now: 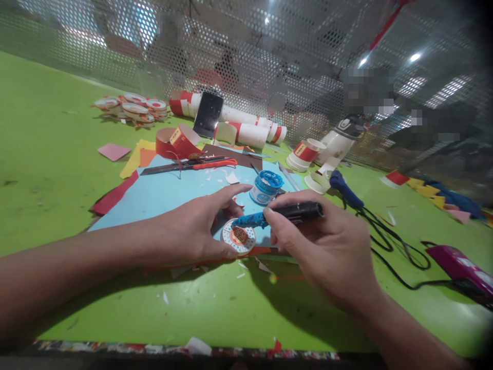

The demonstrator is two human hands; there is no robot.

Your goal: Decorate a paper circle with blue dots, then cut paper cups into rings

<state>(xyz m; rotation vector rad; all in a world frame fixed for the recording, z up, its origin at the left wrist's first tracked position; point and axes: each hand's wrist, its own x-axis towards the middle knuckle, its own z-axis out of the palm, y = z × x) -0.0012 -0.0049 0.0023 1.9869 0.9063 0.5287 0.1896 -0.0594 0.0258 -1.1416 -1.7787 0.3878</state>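
My left hand (208,221) is curled around a round white disc (242,248) with blue dots along its edge and a gold and red pattern at its centre. Thumb and fingers grip the disc at its sides, just above light blue paper (169,198). A black marker (298,211) is pinched in my right hand (327,252), and its front end is coated in thick blue paint. The marker's tip meets the upper left of the disc, or hovers right over it. Behind the marker stands an open jar of blue paint (264,194), its rim smeared.
Behind the blue paper lie orange-handled scissors (215,163), a red paper ring (167,143) and a dark phone (208,114). Paper cups (246,134) lie stacked at the back, near a white bottle (335,144). A blue-handled corded tool (345,190) and a magenta device (458,264) are at right.
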